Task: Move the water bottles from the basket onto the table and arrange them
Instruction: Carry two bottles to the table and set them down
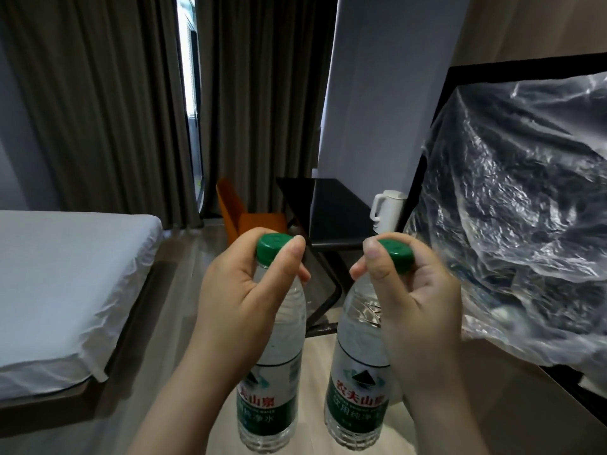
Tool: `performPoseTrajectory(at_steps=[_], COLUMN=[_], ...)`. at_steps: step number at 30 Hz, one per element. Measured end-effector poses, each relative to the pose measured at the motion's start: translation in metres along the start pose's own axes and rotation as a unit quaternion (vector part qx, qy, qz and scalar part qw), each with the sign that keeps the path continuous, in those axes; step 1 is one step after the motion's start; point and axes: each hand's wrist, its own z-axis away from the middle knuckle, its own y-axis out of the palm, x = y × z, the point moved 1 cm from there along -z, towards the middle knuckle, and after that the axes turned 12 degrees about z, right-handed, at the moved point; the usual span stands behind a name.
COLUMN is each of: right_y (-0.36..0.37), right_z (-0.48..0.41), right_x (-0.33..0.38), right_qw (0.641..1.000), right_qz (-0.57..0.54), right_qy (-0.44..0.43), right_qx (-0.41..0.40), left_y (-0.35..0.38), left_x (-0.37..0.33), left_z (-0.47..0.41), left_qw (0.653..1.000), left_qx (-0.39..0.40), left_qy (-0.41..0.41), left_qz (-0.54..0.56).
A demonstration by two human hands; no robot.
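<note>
Gripping both sides: my left hand (239, 297) pinches left bottle (279, 372) by its top, right hand (417, 307) pinches right bottle (358, 366) likewise; both upright, nearer me than black desk (331, 208), seemingly not touching it.

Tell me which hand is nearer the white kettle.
Right. The right hand, gripping a bottle by its neck, is just below the kettle in view; the left hand, gripping the other bottle, is farther off to the kettle's left.
</note>
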Motion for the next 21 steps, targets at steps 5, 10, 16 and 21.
performPoseTrajectory(at_steps=[5, 10, 16, 21], right_y=[0.050, 0.096, 0.139, 0.183], right_z=[-0.056, -0.130, -0.203, -0.261], right_x=[-0.051, -0.104, -0.153, -0.202], right_qw=[1.000, 0.999, 0.998, 0.998], right_qz=[-0.009, -0.025, -0.037, -0.033], right_qy=[-0.005, -0.013, -0.029, -0.011], right_qx=[0.019, 0.032, 0.039, 0.044], left_y=[-0.001, 0.008, 0.013, 0.017], left_x=[0.061, 0.117, 0.175, 0.234], left_z=[-0.064, -0.145, -0.220, -0.284], left_qw=[1.000, 0.999, 0.998, 0.998], left_qx=[-0.005, -0.012, -0.039, -0.042], left_qy=[0.003, 0.011, 0.024, 0.007], left_qz=[-0.020, -0.042, -0.039, -0.043])
